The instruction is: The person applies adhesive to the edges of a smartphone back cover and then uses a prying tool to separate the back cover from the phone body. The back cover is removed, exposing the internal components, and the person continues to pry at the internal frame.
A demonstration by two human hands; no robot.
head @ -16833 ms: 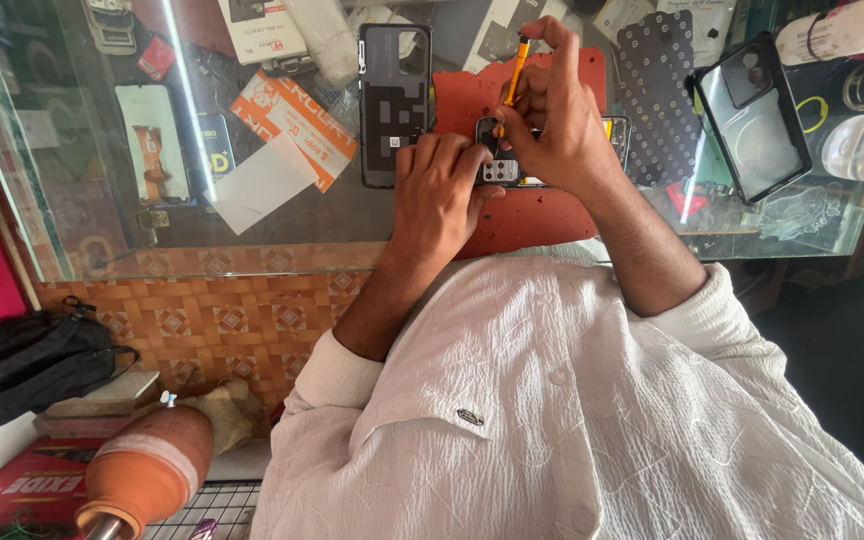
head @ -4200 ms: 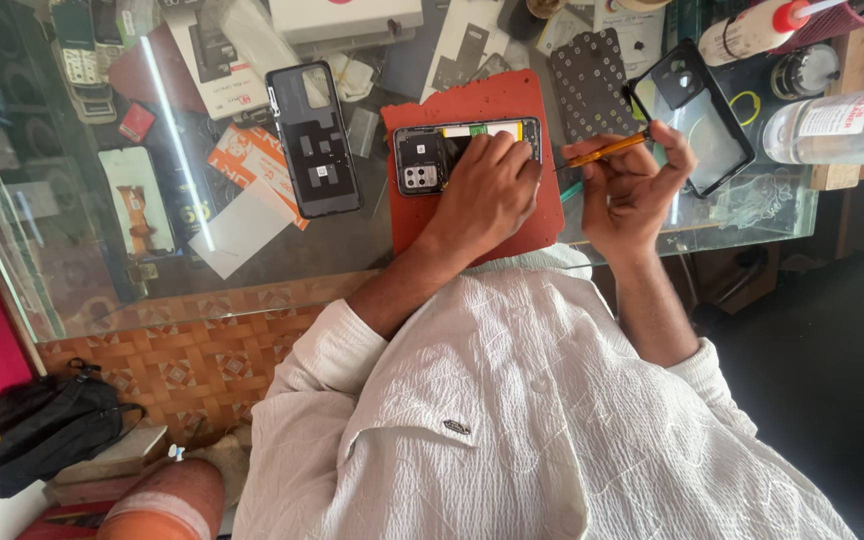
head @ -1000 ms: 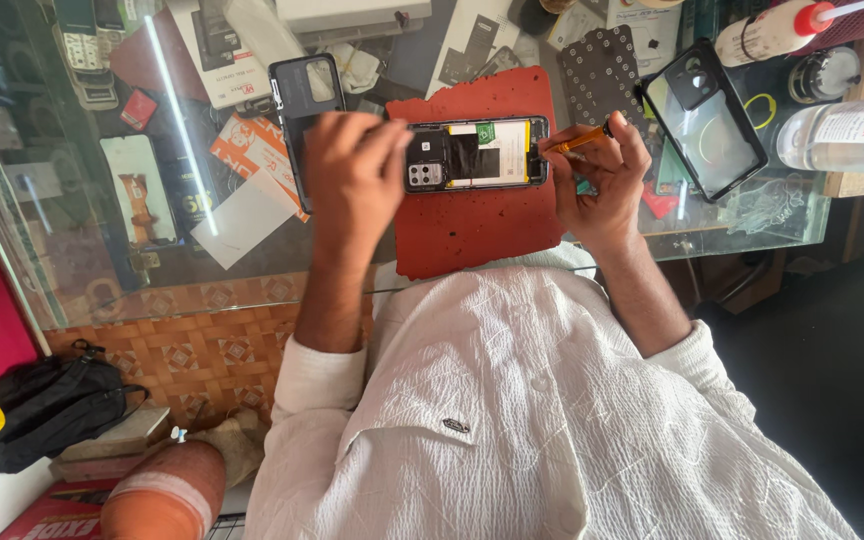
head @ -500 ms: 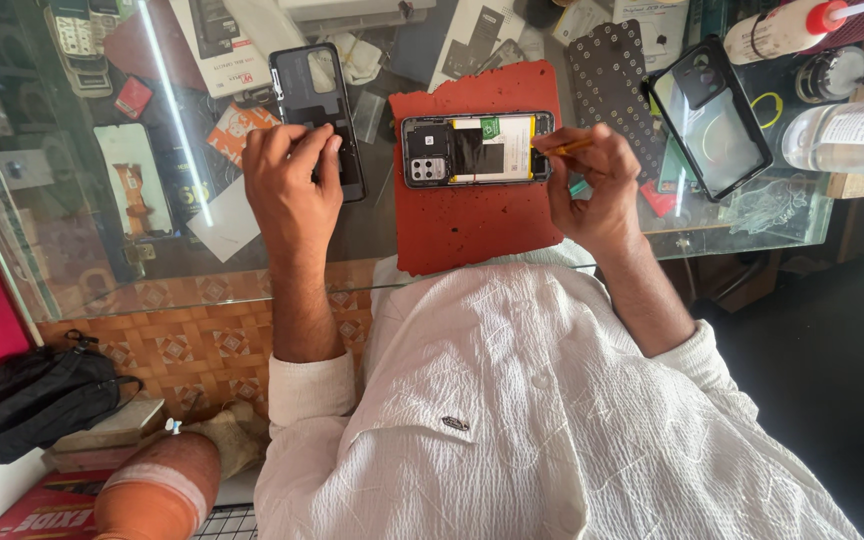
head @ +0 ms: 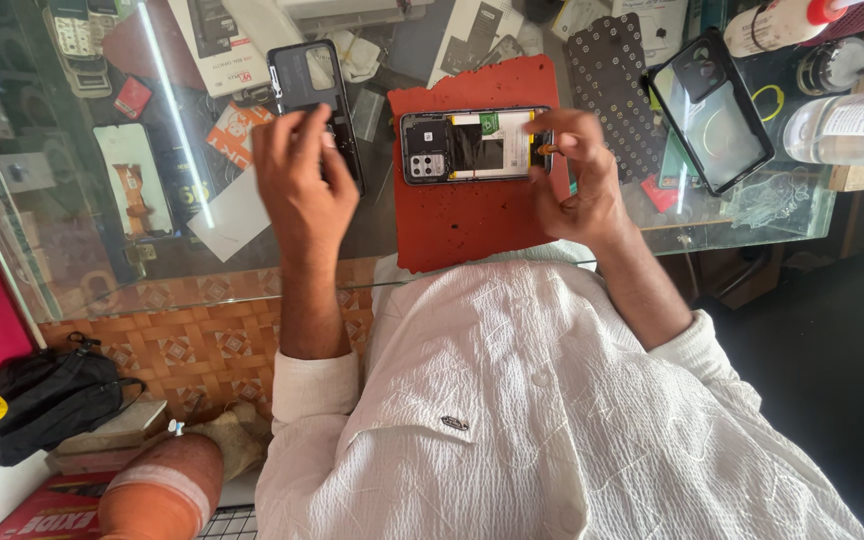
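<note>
While the left hand (head: pixel 302 185) hangs over the glass counter (head: pixel 102 270) in the middle left of the frame, its fingers are curled loosely together, their tips at the lower edge of a dark phone back cover (head: pixel 309 85) that lies flat toward the upper left; whether they actually pinch it cannot be told. Right of centre, the right hand (head: pixel 577 180) has its thumb and fingers pinched on a small orange-tipped tool (head: pixel 546 150), whose tip sits at the right end of an opened phone (head: pixel 472 145). That phone lies flat, its insides up, on a red mat (head: pixel 472 215) in the upper middle of the frame. Just right of the mat lies a black perforated sheet (head: pixel 612 85), and beyond it a clear phone case (head: pixel 712 110). A plastic bottle (head: pixel 847 125) lies at the far right edge.
</note>
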